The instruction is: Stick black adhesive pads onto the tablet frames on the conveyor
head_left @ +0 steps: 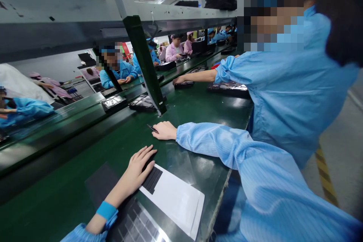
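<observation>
My left hand (138, 167) lies palm down with its fingers stretched out, over the upper left end of a white sheet (178, 198). Several black strips (153, 180) sit side by side on that end, partly covered by the thumb side of the hand. A blue band circles the left wrist. Farther up the green bench, my right hand (164, 131) is closed around a thin dark pointed tool (152, 128), perhaps tweezers, its tip pointing left. Below my left forearm is a glossy sheet with dark rectangles (138, 223). A flat dark sheet (102, 182) lies left of the forearm.
A co-worker in blue (295, 83) stands at the right, one arm reaching to a black tray (183, 84). A green post (144, 64) rises from the bench beneath a shelf (70, 26). More black trays (143, 103) line the far side. The bench edge (219, 200) runs at right.
</observation>
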{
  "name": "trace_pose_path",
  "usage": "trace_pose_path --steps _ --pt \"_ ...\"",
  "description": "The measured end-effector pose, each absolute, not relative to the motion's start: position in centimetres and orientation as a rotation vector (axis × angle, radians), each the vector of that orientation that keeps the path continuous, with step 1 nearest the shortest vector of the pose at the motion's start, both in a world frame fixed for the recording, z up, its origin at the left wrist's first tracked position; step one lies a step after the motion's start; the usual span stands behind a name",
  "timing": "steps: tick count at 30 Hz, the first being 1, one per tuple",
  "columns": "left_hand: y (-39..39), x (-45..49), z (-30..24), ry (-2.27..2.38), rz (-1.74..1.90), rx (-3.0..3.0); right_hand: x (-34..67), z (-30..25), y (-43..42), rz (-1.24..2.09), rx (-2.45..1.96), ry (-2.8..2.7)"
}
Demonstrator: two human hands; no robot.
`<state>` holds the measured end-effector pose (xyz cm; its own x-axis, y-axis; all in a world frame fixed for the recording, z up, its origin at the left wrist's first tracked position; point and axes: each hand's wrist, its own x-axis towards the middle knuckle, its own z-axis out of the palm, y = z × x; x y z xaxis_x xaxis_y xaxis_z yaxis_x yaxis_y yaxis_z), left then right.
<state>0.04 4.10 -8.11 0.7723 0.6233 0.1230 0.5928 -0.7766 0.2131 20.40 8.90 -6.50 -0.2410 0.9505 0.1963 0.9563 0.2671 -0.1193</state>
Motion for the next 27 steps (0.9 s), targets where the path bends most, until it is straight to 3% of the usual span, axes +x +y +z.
trace_pose_path --steps 9,18,27 --pt "4.1 0.2 -7.2 0.936 0.290 2.770 20.8 -6.5 9.1 0.035 -1.788 -2.287" --pt "-3.2 0.3 -5.7 1.036 0.197 2.753 20.9 -6.9 9.3 0.247 -1.719 -2.138" --pt "-4.9 -2.1 -6.3 0.997 0.163 2.730 21.3 -4.8 13.4 0.806 -1.657 -1.691"
